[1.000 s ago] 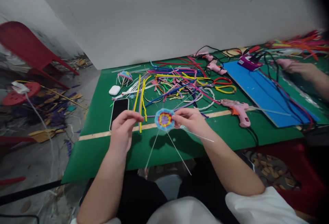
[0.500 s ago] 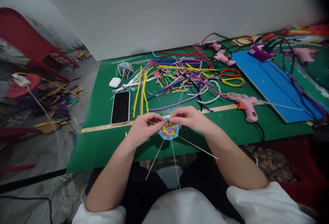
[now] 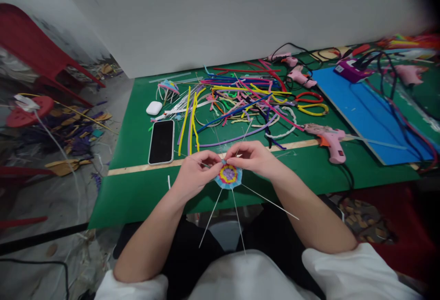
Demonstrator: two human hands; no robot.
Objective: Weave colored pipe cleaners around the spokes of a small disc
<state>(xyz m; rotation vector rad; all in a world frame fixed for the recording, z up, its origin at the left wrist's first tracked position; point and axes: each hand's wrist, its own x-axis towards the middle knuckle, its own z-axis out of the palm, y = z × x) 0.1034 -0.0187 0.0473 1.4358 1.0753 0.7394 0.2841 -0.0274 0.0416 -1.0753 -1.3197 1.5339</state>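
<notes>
Between my hands, over the front of the green table, is a small round woven disc (image 3: pixel 228 175) with a purple middle, then yellow, red and light-blue rings. Thin white spokes stick out from it, several pointing down toward my lap. My left hand (image 3: pixel 199 169) pinches the disc's upper left edge with thumb and fingers. At the upper right edge my right hand (image 3: pixel 252 158) is closed on it too, fingertips close to the left ones. The fingers hide part of the light-blue rim. A finished-looking woven umbrella shape (image 3: pixel 168 88) lies at the table's back left.
A phone (image 3: pixel 161 142) and a white earbud case (image 3: pixel 154 108) lie left on the green table (image 3: pixel 137 194). Colourful pipe cleaners (image 3: pixel 237 98) are heaped behind my hands. To the right are scissors (image 3: pixel 312 109), a pink glue gun (image 3: pixel 332 141), a blue board (image 3: pixel 364 121) and cables.
The disc and both hands have shifted slightly right, and the spokes have swung a little with it. Both hands keep their grip at the upper rim.
</notes>
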